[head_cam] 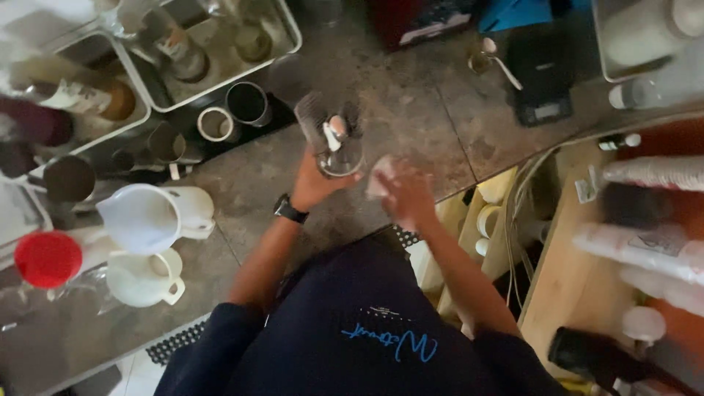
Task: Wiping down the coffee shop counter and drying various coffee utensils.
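Head view: left hand [314, 183] around glass [339, 150].

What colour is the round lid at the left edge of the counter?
Red; the lid shows clearly in the head view.

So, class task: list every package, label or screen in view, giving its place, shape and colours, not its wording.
Labelled bottle: left tray, lying down, white label, brown cap.
Labelled container: upper tray, dark, pale label.
Scale: top right counter, black, small grey screen.
Cup sleeves: right shelf, clear wrap, white cups.
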